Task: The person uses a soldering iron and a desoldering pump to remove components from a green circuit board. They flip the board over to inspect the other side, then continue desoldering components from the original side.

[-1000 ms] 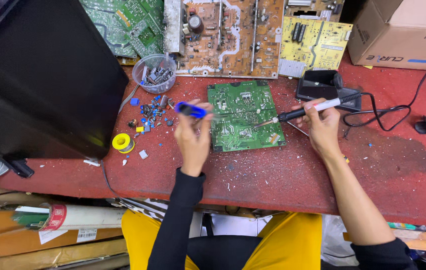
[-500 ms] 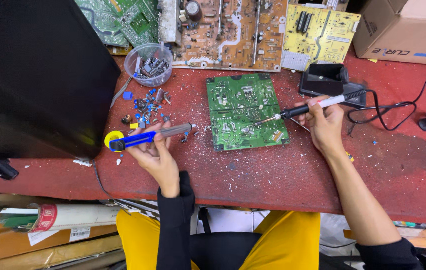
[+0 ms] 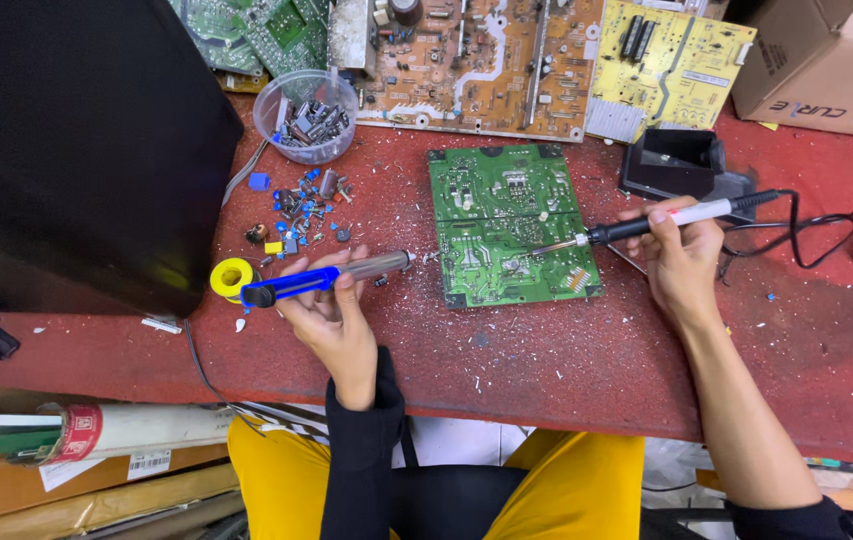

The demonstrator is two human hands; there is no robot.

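Green board: lies flat on the red bench, between the two hands, nearer the right fingers than the left.
Soldering iron: clamped in the right hand like a pen; its metal tip reaches left from the fingers and touches the lower half of the board.
Right fingers: together, closed around the iron's black and white handle, just off the board's right edge.
Desoldering pump: blue body with a metal nozzle, gripped in the left hand; it lies level, nozzle pointing right toward the board but stopping short of its left edge.
Left fingers: curled shut around the pump; the thumb rests on the barrel.
Cord: runs from the iron's rear, away from the right fingers, to the bench's right side.
Loose parts: small blue and grey components scattered just beyond the left fingers, below a clear bowl of more.
Solder roll: yellow, just left of the pump's blue end.
Iron stand: black, beyond the right fingers.
Step in hand: it looks like a joint is being heated, with the pump held ready to one side.
Next move calls for: probably bringing the nozzle right beside the iron tip while the tip stays steady on the joint.
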